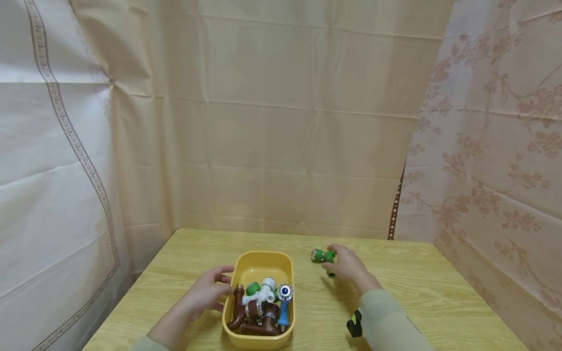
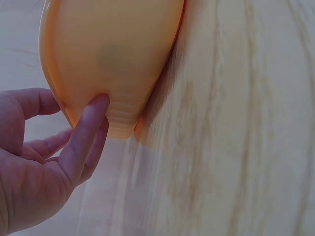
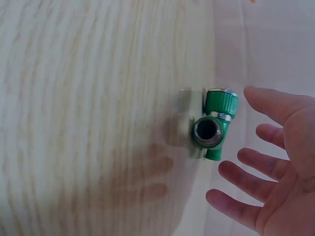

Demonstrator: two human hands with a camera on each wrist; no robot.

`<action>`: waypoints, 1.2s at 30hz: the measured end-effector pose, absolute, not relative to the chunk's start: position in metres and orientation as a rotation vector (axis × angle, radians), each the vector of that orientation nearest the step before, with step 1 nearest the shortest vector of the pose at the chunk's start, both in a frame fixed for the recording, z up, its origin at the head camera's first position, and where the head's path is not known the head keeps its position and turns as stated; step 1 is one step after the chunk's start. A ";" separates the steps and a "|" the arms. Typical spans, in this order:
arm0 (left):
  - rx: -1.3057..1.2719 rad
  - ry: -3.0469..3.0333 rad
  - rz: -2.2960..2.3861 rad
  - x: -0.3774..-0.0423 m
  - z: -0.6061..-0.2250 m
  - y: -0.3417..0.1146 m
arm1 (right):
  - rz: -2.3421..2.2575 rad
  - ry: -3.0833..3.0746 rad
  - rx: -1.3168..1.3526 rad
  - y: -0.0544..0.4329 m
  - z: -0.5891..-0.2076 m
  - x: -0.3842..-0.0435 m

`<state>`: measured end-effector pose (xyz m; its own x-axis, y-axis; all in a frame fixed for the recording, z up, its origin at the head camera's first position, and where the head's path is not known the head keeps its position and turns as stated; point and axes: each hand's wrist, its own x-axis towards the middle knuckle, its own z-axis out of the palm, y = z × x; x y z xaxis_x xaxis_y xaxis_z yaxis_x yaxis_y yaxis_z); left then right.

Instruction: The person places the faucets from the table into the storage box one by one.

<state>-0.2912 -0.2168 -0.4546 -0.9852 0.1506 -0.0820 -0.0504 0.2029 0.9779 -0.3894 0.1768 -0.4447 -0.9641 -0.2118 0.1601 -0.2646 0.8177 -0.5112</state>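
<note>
A green angle valve (image 1: 324, 256) with a knurled knob lies on the table, right of the yellow bin (image 1: 263, 257). Close around it, with fingers spread and nothing gripped, is my right hand (image 1: 349, 265); the right wrist view shows the valve's open threaded end (image 3: 207, 132) facing the camera, beside the fingertips (image 3: 229, 168). At the bin's left side, my left hand (image 1: 204, 292) has relaxed fingers right at the wall. From the left wrist view, a fingertip (image 2: 101, 102) rests against the bin's outer wall.
Inside the bin lie brown pipe-like fittings (image 1: 263, 327), a white fitting (image 1: 263, 294), green pieces (image 1: 252, 288) and a blue-handled valve (image 1: 284, 312). The wood-grain table (image 1: 395, 282) ends at a beige curtain (image 1: 290, 122). A black object (image 1: 354, 323) sits by the right sleeve.
</note>
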 end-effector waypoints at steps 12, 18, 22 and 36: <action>0.098 2.304 1.898 -0.291 -0.455 -0.216 | 0.814 -2.950 0.350 0.179 -0.459 -0.390; 0.107 2.312 1.902 -0.292 -0.457 -0.217 | 0.750 -2.972 0.348 0.180 -0.461 -0.391; 0.106 2.318 1.897 -0.292 -0.457 -0.217 | 0.717 -2.979 0.336 0.180 -0.460 -0.390; 0.120 2.314 1.896 -0.289 -0.453 -0.216 | 0.743 -2.975 0.304 0.182 -0.463 -0.393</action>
<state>-0.2885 -0.2159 -0.4533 -0.9860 0.1544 -0.0628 -0.0312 0.1989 0.9795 -0.3931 0.1817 -0.4634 -0.9787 -0.1760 0.1060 -0.2052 0.8644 -0.4590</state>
